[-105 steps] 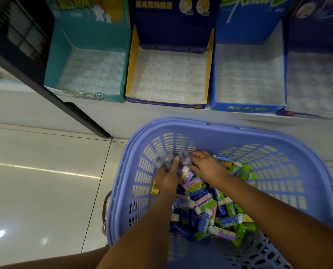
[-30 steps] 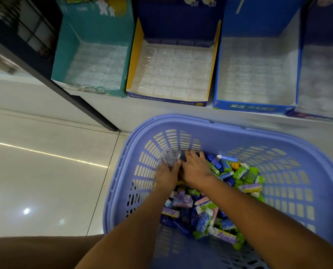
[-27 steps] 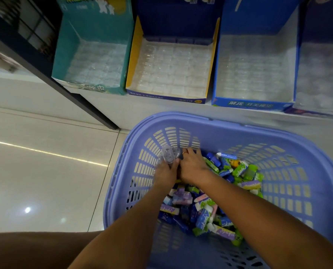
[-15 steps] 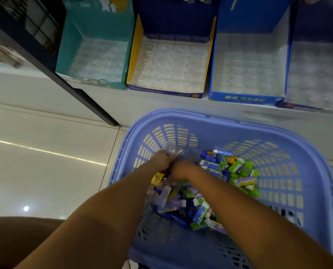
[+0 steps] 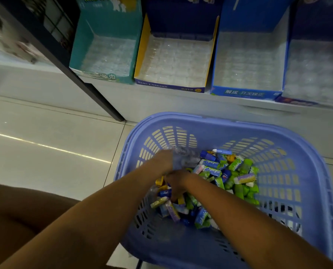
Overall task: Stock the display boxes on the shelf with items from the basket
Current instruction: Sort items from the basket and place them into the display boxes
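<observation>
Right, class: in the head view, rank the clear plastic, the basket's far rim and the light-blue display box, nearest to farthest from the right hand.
1. Clear plastic: just beyond the right hand.
2. Basket's far rim: farther ahead.
3. Light-blue display box: on the shelf behind.

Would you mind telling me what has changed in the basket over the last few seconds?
The right hand has dropped from beside the clear plastic piece down into the wrapped items; the left hand still grips that piece by the far wall of the basket. It and the unfilled display boxes stayed put.
</observation>
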`<state>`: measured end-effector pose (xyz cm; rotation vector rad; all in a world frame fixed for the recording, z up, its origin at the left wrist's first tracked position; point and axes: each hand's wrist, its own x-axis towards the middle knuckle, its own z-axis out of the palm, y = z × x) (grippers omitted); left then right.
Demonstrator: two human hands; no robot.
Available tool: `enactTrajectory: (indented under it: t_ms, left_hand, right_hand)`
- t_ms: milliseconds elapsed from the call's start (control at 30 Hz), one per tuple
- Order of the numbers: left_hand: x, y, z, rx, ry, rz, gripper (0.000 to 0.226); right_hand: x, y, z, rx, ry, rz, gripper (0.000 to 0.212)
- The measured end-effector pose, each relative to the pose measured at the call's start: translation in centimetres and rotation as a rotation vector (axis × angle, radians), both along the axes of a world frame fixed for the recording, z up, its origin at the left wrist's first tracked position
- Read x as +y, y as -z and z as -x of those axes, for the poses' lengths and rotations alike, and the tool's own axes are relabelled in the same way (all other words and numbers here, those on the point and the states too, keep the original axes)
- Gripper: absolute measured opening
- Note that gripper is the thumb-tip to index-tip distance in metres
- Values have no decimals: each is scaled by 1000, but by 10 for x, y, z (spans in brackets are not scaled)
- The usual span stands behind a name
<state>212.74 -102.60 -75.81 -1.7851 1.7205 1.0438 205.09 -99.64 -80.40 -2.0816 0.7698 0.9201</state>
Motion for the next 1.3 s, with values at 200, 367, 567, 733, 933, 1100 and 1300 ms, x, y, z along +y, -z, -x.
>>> enactTrajectory:
  t_ms: [200,367,567,733,933,1100,1300]
  left_hand:
    - [48,9,-13,-217,262,-180,42]
    - [63,19,-16,-277,299,-182,35]
    - [51,16,-11,-303,332,-302,43]
    - [21,-4,-5,-357,347,19,32]
    - [-26,-4,5,-172,314,188,34]
    - [-7,22,-6,101,-131,-8,33]
    - [3,27,-8,198,-369,-3,46]
  right_hand:
    - [11,8,17,-198,203,121,67]
    - [6,9,19,-125,115,161,104]
    - [7,14,5,-77,181,157,96]
    - [8,19,-2,-289,249,94,90]
    - [9,19,-10,-108,151,128,71]
    - [8,11,-20,3,53,16,56]
    - [8,6,-17,204,-21,-126,53]
